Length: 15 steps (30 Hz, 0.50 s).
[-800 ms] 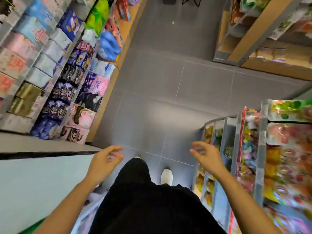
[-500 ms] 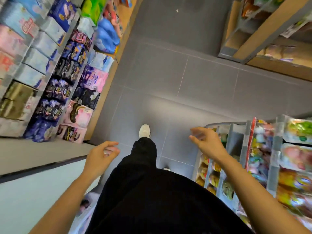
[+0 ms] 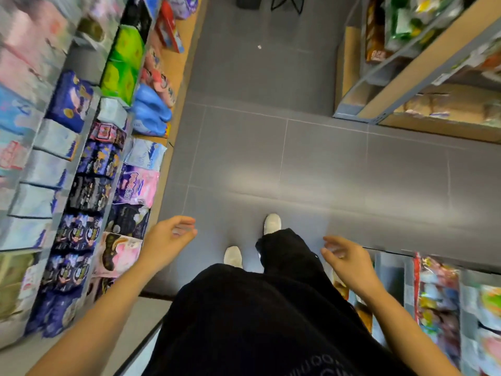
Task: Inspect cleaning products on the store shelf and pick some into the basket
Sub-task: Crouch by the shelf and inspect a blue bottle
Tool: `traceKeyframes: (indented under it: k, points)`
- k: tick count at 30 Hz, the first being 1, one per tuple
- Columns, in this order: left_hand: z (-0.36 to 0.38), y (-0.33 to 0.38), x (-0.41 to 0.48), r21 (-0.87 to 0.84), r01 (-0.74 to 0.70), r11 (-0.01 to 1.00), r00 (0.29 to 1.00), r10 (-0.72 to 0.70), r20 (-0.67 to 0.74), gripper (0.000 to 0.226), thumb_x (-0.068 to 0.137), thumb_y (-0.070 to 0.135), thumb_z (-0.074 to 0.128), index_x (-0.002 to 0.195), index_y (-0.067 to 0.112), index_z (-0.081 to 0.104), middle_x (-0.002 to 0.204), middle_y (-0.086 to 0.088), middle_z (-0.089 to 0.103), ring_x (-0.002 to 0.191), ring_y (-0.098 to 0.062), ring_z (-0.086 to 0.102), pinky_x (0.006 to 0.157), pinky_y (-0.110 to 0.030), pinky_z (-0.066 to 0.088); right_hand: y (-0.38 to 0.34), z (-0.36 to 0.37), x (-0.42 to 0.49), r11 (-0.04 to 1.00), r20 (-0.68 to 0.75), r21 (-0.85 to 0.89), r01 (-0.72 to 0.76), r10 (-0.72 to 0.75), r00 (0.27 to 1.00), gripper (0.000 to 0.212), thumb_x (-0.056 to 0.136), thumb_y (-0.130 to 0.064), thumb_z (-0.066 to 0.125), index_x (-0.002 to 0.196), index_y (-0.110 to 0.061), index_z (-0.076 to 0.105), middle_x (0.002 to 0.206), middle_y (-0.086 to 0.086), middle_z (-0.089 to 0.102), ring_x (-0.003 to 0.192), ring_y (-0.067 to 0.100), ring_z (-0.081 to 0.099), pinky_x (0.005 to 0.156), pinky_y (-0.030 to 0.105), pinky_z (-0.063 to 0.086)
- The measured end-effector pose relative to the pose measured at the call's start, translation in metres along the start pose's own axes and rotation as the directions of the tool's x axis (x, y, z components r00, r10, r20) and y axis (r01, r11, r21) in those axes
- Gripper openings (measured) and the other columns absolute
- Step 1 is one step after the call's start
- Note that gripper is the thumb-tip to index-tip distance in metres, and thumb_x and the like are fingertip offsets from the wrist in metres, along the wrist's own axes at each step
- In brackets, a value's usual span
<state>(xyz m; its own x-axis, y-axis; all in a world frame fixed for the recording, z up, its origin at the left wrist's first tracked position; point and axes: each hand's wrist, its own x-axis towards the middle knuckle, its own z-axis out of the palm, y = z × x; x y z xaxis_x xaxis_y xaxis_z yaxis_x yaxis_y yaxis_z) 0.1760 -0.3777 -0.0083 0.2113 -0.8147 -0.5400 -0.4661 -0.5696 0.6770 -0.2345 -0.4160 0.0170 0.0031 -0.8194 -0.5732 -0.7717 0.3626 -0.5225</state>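
Note:
My left hand (image 3: 168, 240) hangs in front of me with fingers loosely curled and holds nothing. It is just right of the left shelf unit (image 3: 89, 169), which is stacked with soft packs in purple, pink, green and blue. My right hand (image 3: 347, 259) is also empty, fingers relaxed, above the near corner of a rack of colourful packets (image 3: 433, 299) at the lower right. No basket is in view. I cannot tell which packs are cleaning products; the left side is blurred.
A grey tiled floor (image 3: 311, 164) runs ahead between the shelves. My white shoes (image 3: 272, 223) and black trousers fill the lower middle. A wooden and metal shelf unit (image 3: 406, 77) stands at the upper right. A dark object sits on the floor at the far top.
The view has moved forward and swung left along the aisle. Both feet now show, one ahead of the other. Both hands stayed empty and shifted slightly.

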Motion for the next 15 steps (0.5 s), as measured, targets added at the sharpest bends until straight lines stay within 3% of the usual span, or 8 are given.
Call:
traceKeyframes:
  k: [8,11,15]
  points:
    - [-0.019,0.105,0.155,0.084,-0.033,0.996,0.999,0.030,0.037,0.020,0.091,0.017,0.074,0.107,0.027,0.070,0.098,0.015,0.071,0.095,-0.001,0.066,0.084,-0.015,0.048,-0.048,-0.057,0.146,0.994,0.004,0.091,-0.055,0.054,0.999,0.030,0.094,-0.021,0.068,0.123,-0.017,0.068,0.106,-0.004,0.070,0.087,0.010,0.065,0.093,0.039,0.054]
    - [-0.027,0.138,0.196,0.079,0.002,0.997,1.000,-0.003,0.013,0.019,0.091,0.017,0.075,0.106,0.027,0.071,0.098,0.014,0.072,0.095,-0.004,0.067,0.082,-0.015,0.048,-0.080,-0.090,0.208,0.995,0.030,0.099,-0.017,0.014,0.999,0.029,0.093,-0.021,0.068,0.122,-0.017,0.068,0.109,-0.004,0.071,0.088,0.009,0.065,0.092,0.037,0.055]
    - [-0.041,0.174,0.244,0.065,0.048,0.997,0.998,-0.045,-0.043,0.019,0.090,0.014,0.075,0.108,0.019,0.073,0.096,0.008,0.073,0.093,-0.008,0.069,0.087,-0.025,0.052,-0.131,-0.132,0.293,0.997,0.086,0.021,0.071,-0.072,0.994,0.031,0.093,-0.023,0.068,0.124,-0.017,0.066,0.109,-0.006,0.068,0.088,0.013,0.064,0.084,0.027,0.051]
